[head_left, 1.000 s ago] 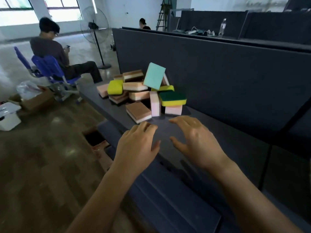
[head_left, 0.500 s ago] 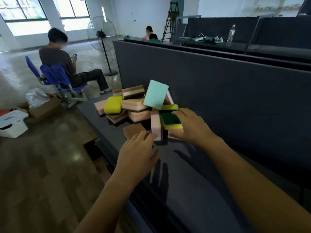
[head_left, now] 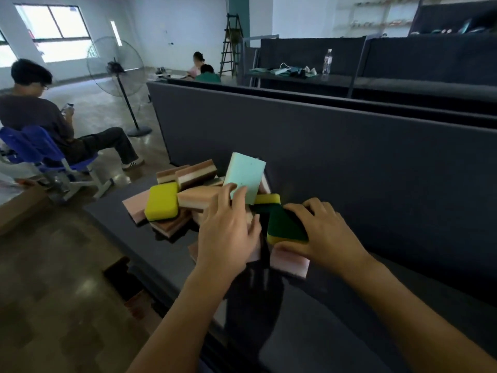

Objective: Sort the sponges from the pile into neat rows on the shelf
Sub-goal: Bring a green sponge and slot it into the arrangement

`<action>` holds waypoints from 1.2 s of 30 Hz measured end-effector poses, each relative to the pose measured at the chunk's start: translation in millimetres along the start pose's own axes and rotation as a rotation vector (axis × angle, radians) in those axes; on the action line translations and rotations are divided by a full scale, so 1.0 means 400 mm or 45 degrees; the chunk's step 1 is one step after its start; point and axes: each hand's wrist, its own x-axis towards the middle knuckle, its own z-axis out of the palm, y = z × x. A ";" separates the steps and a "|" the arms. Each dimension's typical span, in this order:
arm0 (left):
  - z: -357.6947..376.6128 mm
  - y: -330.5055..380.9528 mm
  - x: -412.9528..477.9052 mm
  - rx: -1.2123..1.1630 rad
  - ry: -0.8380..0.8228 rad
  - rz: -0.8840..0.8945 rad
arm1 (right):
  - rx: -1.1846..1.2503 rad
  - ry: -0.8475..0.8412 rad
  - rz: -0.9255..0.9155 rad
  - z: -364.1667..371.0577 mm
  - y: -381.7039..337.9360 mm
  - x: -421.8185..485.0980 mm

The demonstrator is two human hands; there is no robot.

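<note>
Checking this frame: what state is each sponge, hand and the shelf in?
Green-topped sponge: gripped by right hand, atop a pink sponge.
Mint sponge: tilted against the backboard.
Yellow sponge: flat on the pile.
Left hand: fingers spread over the pile's middle.
Right hand: closed on green-topped sponge.
Shelf: no rows yet.

Both forearms bare (no sleeves, gloves, rings

Open workshop-like hall, dark shelving units [head_left: 336,146], pedestal fan [head_left: 117,66], ladder [head_left: 231,44], bare polished floor [head_left: 53,292]
</note>
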 end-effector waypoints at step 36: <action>-0.034 0.175 -0.178 -0.535 -0.498 0.661 | -0.013 0.435 0.918 -0.029 -0.114 -0.532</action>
